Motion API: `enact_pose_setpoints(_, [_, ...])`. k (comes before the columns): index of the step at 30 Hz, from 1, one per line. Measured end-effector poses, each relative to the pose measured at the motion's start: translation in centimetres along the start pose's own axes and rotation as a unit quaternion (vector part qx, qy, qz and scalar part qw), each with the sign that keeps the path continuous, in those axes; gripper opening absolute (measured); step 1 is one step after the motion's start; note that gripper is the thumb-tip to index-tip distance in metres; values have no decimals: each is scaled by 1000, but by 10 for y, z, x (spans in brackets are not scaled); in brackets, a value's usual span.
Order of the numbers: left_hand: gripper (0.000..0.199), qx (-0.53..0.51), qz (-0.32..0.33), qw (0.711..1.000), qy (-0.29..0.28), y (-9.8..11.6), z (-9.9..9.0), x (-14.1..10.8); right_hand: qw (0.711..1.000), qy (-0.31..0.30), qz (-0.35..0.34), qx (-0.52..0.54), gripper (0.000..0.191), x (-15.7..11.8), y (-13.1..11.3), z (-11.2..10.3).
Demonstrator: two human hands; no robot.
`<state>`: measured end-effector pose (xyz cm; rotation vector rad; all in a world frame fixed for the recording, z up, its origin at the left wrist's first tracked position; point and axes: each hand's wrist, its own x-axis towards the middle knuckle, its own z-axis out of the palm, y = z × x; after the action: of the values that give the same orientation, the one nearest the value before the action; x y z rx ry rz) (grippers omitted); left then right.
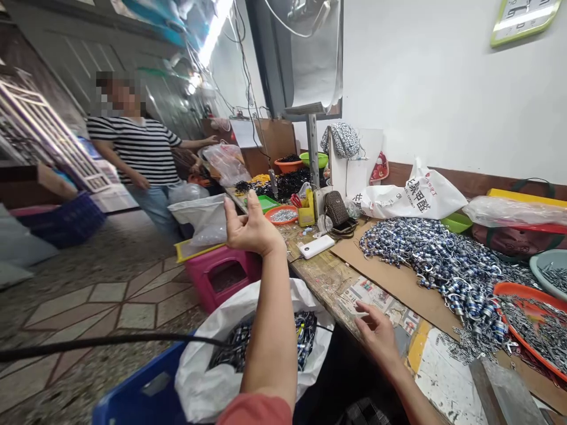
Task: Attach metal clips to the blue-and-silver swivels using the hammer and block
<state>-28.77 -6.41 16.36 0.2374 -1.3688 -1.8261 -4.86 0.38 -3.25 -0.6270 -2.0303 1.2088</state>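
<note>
My left hand [253, 229] is raised in the air past the table's edge, its fingers apart and nothing in them. Below that arm, a white sack [199, 360] holds many dark and blue metal pieces [305, 342]. My right hand [377, 335] hovers at the table's near edge, fingers stretched out and holding nothing. Newspaper [376, 301] stuck to the tabletop lies just beyond it. A large heap of blue and silver ringed metal parts [425, 254] covers a cardboard sheet [376, 265] farther right.
An orange tray [522, 289] of small metal plates sits at the right, near a metal block [500, 383]. A white power bank [316, 247] and brown pouch [339, 209] lie on the table. A pink stool [199, 277] stands left. A person in stripes [137, 147] stands beyond.
</note>
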Motion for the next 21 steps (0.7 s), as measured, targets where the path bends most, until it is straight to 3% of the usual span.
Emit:
enact_pose_setpoints(6, [56,5,26,999,19,5,-3,-2,1000,-4,-7,8,30,3,4,-5])
enact_pose_setpoints(10, [58,50,24,998,-25,-7,-1,-21,1000,5,-13,21,27,-3,3,0])
enact_pose_setpoints(12, [59,73,17,993,-88,-24,4,-52,999,13,-25,24,26,-9,-1,-1])
enact_pose_setpoints(14, [61,103,14,977,-188,-49,7,-96,999,18,-35,25,26,-15,-7,-8])
enact_pose_setpoints(18, [70,147,27,907,-393,-104,7,-190,999,41,-21,7,30,-31,-17,-32])
enact_pose_setpoints(21, [69,172,37,852,-493,-139,20,-233,994,99,-29,-19,30,-51,-12,-52])
